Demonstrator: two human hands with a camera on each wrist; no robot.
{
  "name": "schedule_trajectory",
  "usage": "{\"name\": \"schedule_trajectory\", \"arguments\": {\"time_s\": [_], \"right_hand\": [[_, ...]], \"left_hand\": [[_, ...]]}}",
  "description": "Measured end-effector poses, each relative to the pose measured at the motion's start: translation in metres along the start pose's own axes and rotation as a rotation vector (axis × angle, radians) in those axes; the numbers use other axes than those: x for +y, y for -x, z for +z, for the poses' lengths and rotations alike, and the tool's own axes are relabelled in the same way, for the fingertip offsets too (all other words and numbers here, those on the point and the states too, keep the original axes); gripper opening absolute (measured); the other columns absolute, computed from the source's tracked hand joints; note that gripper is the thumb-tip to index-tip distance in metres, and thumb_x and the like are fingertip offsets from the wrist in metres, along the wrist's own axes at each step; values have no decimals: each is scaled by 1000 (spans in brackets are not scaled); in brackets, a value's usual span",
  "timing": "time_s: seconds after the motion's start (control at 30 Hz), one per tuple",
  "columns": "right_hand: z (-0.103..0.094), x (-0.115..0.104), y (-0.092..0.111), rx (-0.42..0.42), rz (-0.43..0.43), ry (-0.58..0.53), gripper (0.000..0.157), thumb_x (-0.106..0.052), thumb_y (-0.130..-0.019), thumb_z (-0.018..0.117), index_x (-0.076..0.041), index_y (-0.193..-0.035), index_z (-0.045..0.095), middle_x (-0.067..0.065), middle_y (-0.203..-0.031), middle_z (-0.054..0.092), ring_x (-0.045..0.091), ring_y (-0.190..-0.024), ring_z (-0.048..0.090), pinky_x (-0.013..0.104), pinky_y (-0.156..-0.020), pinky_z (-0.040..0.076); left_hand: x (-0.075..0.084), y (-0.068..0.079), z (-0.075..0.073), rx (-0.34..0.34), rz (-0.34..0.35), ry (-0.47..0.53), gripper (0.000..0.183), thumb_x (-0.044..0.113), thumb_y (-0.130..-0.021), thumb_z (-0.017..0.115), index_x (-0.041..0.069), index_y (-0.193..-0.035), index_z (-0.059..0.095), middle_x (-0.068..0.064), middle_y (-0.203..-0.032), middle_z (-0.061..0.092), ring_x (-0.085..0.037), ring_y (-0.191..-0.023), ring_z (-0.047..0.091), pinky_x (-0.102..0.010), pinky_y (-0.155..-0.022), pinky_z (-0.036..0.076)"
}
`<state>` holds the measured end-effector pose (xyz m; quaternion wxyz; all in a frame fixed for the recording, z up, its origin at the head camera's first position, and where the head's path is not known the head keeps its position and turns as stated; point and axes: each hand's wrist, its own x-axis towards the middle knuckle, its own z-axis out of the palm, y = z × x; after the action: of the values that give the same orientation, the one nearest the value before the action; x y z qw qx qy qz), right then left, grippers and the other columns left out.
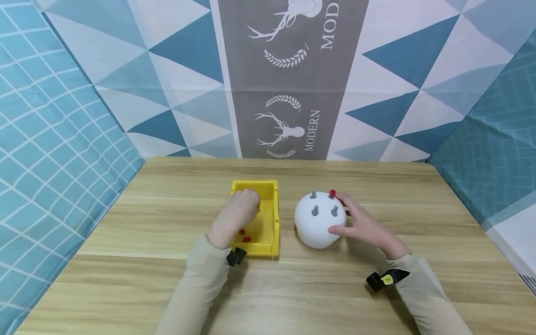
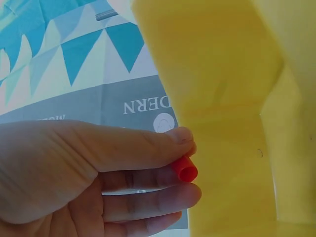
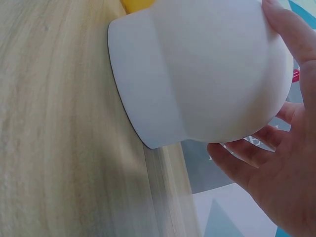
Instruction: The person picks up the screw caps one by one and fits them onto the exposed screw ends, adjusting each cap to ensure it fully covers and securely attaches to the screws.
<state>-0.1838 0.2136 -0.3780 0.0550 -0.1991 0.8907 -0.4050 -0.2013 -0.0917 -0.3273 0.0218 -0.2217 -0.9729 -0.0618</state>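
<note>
Left wrist: the left hand (image 2: 79,177) pinches a red cap (image 2: 183,168) at the yellow bin (image 1: 276,228) (inside or above, I cannot tell); head: the right hand (image 1: 362,225), fingers spread, grips the white dome (image 1: 313,231).

A hollow red cap (image 2: 186,172) is pinched at the yellow bin (image 1: 276,228) containing red bits (image 1: 246,239); the white dome (image 1: 311,230) bears three grey studs (image 1: 315,211) and another cap (image 1: 332,193).

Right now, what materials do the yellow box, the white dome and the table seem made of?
Yellow box: probably plastic, satin; its walls look smooth and moulded.
White dome: perhaps plastic, matte, with a smooth, plain surface.
Table: wood or laminate, low sheen; the grain cannot settle which.
</note>
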Motion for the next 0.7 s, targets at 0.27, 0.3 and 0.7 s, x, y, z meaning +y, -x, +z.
{"name": "schedule_trajectory", "arguments": {"time_s": [0.27, 0.3, 0.7], "right_hand": [[0, 1, 0, -4, 2, -3, 92, -40, -72, 74, -9, -141, 21, 14, -140, 28, 39, -121, 39, 56, -96, 36], [0, 1, 0, -4, 0, -2, 92, -40, -72, 73, -9, -141, 21, 14, -140, 28, 39, -121, 39, 56, -96, 36], [0, 1, 0, 7, -5, 5, 92, -41, -72, 73, -9, -141, 22, 13, -140, 29, 38, -122, 39, 56, -96, 36]], "left_hand": [[4, -4, -3, 6, -18, 15, 19, 2, -84, 58, 8, -65, 57, -2, -66, 49, -14, -57, 42, -22, -50, 36], [4, -4, -3, 14, -13, 16, 21, 0, -84, 57, 8, -64, 56, -3, -66, 48, -13, -56, 41, -22, -49, 35], [10, -4, -1, 65, 9, 25, 18, -5, -84, 50, 3, -80, 65, -6, -77, 55, -17, -64, 54, -26, -57, 47]]}}
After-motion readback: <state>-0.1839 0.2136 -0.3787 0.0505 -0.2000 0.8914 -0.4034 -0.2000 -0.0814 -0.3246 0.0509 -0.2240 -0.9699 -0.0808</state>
